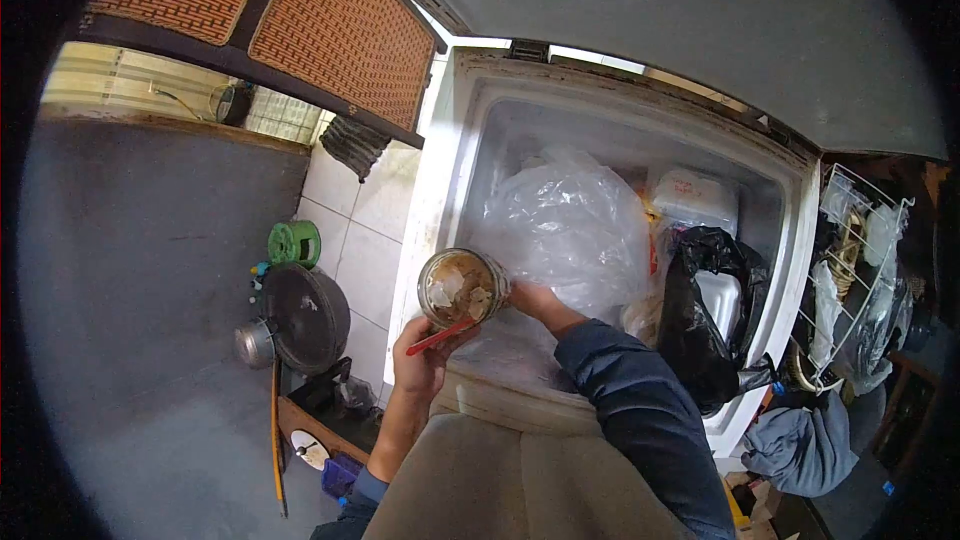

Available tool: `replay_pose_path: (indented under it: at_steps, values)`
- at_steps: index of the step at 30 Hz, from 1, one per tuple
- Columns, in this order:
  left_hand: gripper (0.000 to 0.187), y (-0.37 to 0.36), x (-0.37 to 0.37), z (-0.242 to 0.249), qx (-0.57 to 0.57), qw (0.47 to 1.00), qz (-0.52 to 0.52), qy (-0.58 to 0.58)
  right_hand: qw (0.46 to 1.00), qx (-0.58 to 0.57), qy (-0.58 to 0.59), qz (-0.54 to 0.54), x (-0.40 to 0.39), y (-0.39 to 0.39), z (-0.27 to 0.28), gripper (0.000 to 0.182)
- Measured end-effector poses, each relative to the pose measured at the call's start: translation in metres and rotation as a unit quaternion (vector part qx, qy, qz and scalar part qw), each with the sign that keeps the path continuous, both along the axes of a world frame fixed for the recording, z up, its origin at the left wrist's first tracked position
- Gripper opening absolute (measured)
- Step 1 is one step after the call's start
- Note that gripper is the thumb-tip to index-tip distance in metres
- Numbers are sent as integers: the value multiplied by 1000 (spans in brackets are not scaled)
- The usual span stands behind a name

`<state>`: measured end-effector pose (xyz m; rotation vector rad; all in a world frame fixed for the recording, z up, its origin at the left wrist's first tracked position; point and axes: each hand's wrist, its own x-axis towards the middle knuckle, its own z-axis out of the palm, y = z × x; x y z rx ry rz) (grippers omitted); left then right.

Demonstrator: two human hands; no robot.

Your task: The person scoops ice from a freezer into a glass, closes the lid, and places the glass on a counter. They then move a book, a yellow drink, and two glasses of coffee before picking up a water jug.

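Observation:
A clear glass (436,290) with ice pieces in a brownish drink is held over the near left rim of an opened chest freezer. My left hand (422,358) is closed round its near lower side, thumb by the rim. A red handle (440,336), of a spoon or a straw, sticks out over the rim towards my left hand. My right hand (540,306) grips the glass from the right; its fingertips are hidden behind the glass. Just beyond lies a large clear plastic bag (570,225) inside the freezer (432,210).
A white foam box (695,198) and a black plastic bag (690,325) sit in the freezer's right side. Its raised lid (680,20) stands behind. A wire rack (850,280) with bags is at right. A black pan (300,315) and green container (294,243) are at left.

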<state>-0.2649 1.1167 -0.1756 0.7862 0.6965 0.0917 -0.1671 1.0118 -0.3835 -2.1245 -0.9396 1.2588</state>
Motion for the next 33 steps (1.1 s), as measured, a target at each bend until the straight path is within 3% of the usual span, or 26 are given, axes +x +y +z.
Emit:
replay_pose_path:
  at_steps: [4,6,9,12,13,21,23,24,28,31,33]
  values:
    - [34,-7,6,10,37,999,-13,20,1000,14,-10,20,13,43,-1,29]
    - [26,-15,11,19,101,989,13,105,999,19,-18,32,19,48,-3,28]
    - [28,-10,-2,8,46,996,26,68,998,31,-31,48,20,56,-3,27]
    - [33,0,-21,-10,61,993,12,102,996,44,-48,59,23,49,-8,26]
    - [22,-8,-7,7,38,991,36,125,996,46,-51,64,19,37,-12,26]
    - [25,-8,1,20,34,991,37,125,991,35,-80,101,14,31,-30,24]
    - [20,-1,-13,5,24,992,35,119,990,32,-80,110,23,78,-33,23]
    - [33,3,-17,-2,20,993,30,110,990,31,-82,113,15,62,-34,23]
    - [32,5,-22,-9,-7,994,39,98,987,34,-92,129,3,35,-37,22]
    - [31,9,-22,-6,-4,998,13,56,984,40,-105,139,18,50,-45,22]
    - [28,11,-29,-8,-27,999,23,25,981,47,-110,151,30,105,-43,22]
